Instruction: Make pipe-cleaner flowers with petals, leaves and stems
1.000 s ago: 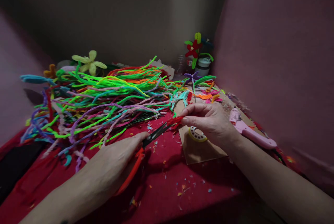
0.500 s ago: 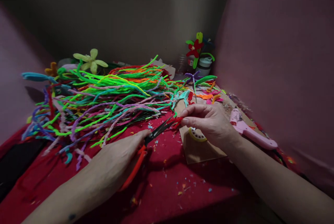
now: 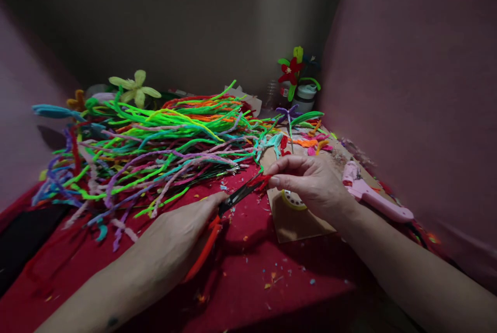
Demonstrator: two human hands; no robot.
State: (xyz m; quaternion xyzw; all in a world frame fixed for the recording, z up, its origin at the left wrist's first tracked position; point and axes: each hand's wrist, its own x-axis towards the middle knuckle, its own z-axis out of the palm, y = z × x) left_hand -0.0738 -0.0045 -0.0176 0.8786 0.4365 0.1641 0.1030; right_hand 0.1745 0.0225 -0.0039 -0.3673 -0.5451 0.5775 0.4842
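Note:
My left hand (image 3: 186,227) is wrapped round the orange-red handles of a pair of scissors (image 3: 236,197), whose dark blades point up and to the right. Between thumb and fingertips, my right hand (image 3: 306,177) pinches a small red fuzzy piece that looks like pipe cleaner (image 3: 263,182). The blade tips are at this red piece; whether they are cutting into it I cannot make out. Under my right hand lies a brown cardboard sheet (image 3: 285,229), with a yellow-edged, dotted half-round piece (image 3: 292,201) on it.
Many coloured pipe cleaners (image 3: 155,141) are heaped at the left and back. A pink glue gun (image 3: 376,201) lies on the right. Behind stand a red flower (image 3: 290,70) and a lidded jar (image 3: 305,96). Trimmings litter the red cloth (image 3: 248,291).
The scissors and my left hand have shifted slightly to the right, and the blades look closer together round the red piece. My right hand has barely moved.

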